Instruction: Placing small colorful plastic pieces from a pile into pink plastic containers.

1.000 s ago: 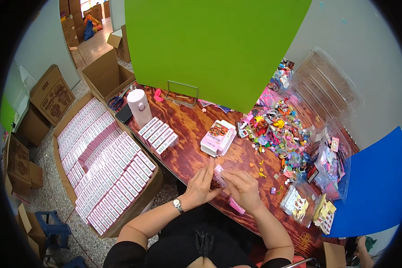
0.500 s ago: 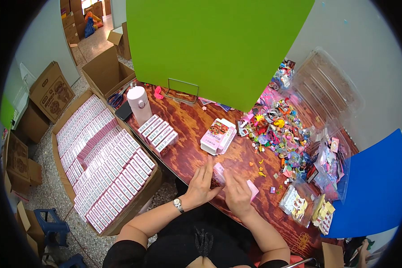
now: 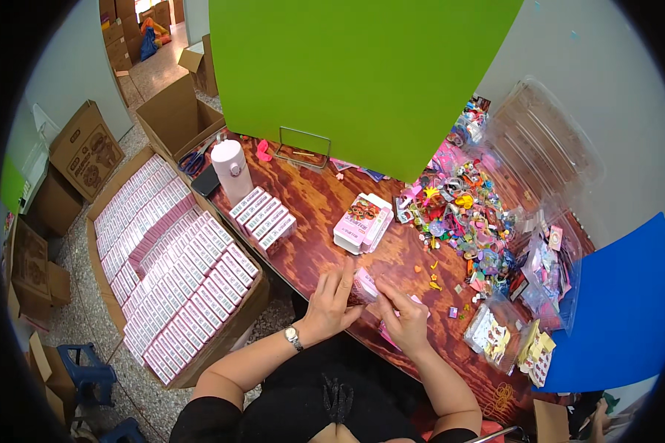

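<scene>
A small pink printed box lies on the reddish wood-patterned table between my two hands. My left hand steadies its left side, fingers long and close together, with a watch on the wrist. At the box's right end, my right hand has its index finger and thumb bent against it. Another pink piece of card shows partly under my right palm; the rest of it is hidden. Just beyond, a pink-and-white stack of flat cartons rests on the table.
Left on the table are a row of upright pink boxes and a pink bottle. A large carton packed with such boxes stands beside it. Right lie a heap of small colourful trinkets and clear plastic trays. A green panel rises behind.
My right hand has shifted slightly right, its fingers now bent at the box's end. The pink card under that palm shows more on its near side. My left hand has barely moved.
</scene>
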Available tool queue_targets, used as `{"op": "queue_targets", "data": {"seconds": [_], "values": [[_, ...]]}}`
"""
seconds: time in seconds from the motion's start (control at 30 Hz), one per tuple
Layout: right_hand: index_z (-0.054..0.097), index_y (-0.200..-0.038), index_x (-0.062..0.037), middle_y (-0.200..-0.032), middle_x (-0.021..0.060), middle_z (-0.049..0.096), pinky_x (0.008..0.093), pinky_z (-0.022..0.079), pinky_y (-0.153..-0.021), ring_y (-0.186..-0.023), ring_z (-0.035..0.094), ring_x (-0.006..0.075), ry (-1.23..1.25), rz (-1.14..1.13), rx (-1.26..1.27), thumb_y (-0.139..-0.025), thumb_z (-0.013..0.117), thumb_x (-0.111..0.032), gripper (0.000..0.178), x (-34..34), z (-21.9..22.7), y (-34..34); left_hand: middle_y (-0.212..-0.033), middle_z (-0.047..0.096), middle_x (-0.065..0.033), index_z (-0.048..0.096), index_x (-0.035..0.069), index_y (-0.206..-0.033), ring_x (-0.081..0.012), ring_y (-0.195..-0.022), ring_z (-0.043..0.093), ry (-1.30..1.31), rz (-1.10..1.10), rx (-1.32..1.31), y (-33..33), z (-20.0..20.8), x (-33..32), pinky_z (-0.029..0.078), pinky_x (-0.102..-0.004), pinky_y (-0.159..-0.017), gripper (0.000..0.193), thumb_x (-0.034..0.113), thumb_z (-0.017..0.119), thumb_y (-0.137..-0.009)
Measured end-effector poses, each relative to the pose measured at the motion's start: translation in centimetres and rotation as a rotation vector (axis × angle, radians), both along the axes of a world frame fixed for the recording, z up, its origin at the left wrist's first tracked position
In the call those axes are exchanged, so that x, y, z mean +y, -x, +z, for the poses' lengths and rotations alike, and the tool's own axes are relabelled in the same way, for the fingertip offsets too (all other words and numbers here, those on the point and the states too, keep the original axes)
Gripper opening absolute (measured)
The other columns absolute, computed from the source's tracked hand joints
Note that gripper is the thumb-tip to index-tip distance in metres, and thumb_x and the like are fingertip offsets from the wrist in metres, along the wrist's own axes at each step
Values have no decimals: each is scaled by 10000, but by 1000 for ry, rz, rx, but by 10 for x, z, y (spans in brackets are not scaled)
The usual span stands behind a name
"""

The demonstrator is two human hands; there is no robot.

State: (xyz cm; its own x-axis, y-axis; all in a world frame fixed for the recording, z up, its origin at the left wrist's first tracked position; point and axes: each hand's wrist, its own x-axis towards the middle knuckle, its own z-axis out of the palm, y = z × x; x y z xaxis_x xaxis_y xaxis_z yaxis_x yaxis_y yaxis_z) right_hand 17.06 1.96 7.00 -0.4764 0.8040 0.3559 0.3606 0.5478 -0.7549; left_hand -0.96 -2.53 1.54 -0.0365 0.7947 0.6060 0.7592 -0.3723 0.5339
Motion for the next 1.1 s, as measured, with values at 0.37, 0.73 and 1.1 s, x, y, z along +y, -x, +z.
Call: {"op": "queue_targets", "data": {"seconds": [0.37,0.73,1.1], "values": [[683,-1218,8,-1121,219,723,386,585,-867,-1020,727,339,-272,-83,14,-886,672,32,332,-7,-17,8,-1258,526,-268,218,-118,-1544,-429,-1089,538,22,22,79,-5,-2,-2,500,-456,-917,1087,100,833,-673],[578,-1351,37,-1263,256,652,425,525,-1002,-1172,643,399,-142,12,-62,-867,686,18,496,-1,-8,5,-1319,545,-230,224,-64,-1568,-403,-1107,551,59,25,-80,-1,-4,-5,479,-443,-960,1117,108,852,-660],[550,-1414,-28,-1372,231,591,427,472,-1073,-1278,575,380,-83,157,-53,-908,680,-30,522,18,-41,31,-1084,592,-139,395,47,-1532,-321,-969,622,242,-82,36,37,14,-9,540,-390,-822,722,148,692,-882]]}}
